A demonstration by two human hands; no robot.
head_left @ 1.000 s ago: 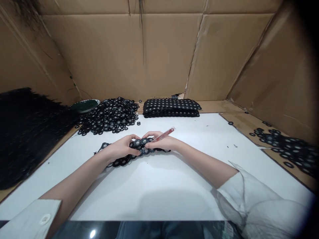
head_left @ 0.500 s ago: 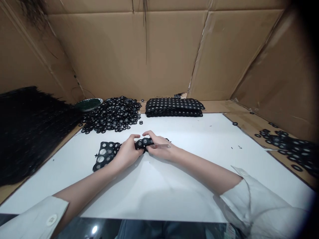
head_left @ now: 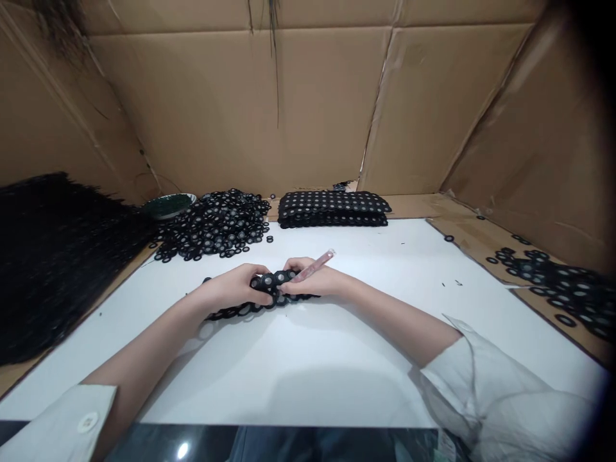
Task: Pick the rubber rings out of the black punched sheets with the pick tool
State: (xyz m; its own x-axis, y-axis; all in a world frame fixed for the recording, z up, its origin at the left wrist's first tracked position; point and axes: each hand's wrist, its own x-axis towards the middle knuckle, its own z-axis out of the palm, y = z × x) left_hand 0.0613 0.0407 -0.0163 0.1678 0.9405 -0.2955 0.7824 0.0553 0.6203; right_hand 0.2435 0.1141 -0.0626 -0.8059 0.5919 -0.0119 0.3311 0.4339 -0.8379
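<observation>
Both hands grip a black punched sheet (head_left: 262, 292) on the worktop (head_left: 308, 359): left hand (head_left: 235, 290) fingers closed on it, right hand (head_left: 310, 282) also clasping a pink stick (head_left: 315, 264). Beyond the fingers, a loose ring pile (head_left: 216, 224) and a stack of full sheets (head_left: 332, 208) suggest the work is about midway.

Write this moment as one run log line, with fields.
left hand: holds black perforated sheet | right hand: holds sheet and pink tool | surface: white table
</observation>
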